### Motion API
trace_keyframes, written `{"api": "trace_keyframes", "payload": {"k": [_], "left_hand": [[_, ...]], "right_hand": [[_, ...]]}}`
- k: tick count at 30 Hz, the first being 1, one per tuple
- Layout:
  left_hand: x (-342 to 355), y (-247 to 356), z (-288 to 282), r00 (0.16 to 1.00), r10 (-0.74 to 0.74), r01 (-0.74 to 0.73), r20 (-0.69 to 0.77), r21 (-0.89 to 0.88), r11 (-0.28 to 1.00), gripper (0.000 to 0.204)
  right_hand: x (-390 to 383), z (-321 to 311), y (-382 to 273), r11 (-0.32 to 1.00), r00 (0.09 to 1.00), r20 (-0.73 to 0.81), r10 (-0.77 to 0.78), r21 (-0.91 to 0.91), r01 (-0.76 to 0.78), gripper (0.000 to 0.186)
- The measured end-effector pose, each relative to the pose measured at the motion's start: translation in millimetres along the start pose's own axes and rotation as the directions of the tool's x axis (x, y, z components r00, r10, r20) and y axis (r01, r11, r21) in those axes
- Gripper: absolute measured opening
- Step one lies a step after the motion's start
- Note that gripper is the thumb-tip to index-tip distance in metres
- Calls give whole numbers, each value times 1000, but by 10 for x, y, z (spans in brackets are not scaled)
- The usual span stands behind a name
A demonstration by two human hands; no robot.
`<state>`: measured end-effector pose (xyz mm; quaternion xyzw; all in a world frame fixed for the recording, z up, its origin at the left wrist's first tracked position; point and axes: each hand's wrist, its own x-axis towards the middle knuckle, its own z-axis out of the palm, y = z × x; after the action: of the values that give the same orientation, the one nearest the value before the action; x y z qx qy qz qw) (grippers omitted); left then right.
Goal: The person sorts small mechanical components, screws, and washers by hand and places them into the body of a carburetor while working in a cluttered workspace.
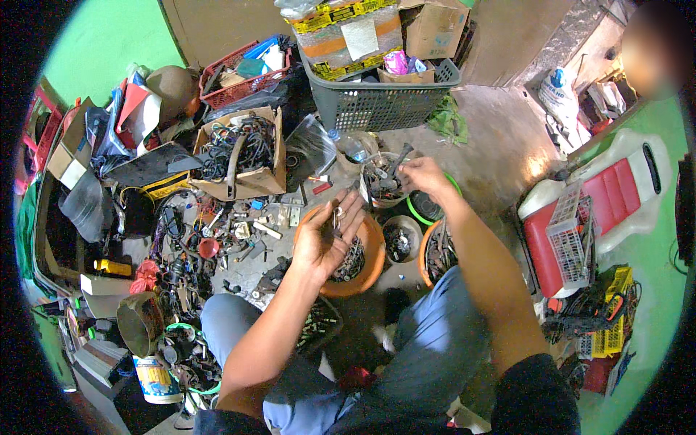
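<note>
We hold our left hand (pixel 319 243) palm up over the large orange pot (pixel 380 246), its fingers stretched out and slightly cupped, with small shiny metal pieces (pixel 338 217) resting loosely on them. From that hand, our right hand (pixel 428 177) is at two o'clock, by the clear tub (pixel 386 201) of metal bits. Its fingers are bent close together beside a dark part (pixel 403 157); we cannot tell whether they grip it. Reading on from our left hand, the small pale tub (pixel 418 243) stands at three o'clock, and the green-rimmed bucket (pixel 415 212) between two and three. The smaller orange pot (pixel 423 264) sits between three and four o'clock. A cardboard box (pixel 272 185) of cables is between ten and eleven, and loose parts (pixel 250 230) lie strewn on the floor at nine.
</note>
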<state>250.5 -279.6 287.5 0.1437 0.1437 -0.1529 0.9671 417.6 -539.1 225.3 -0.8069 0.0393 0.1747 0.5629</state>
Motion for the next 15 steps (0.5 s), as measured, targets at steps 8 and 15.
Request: {"api": "trace_keyframes", "payload": {"k": [8, 15], "left_hand": [[-6, 29, -16, 999, -14, 18, -48, 71, 997, 46], [-203, 159, -29, 1000, -16, 16, -6, -36, 999, 55]], "right_hand": [[476, 238, 300, 943, 974, -227, 3, -324, -79, 21], [257, 445, -80, 884, 959, -227, -168, -465, 45, 27]]}}
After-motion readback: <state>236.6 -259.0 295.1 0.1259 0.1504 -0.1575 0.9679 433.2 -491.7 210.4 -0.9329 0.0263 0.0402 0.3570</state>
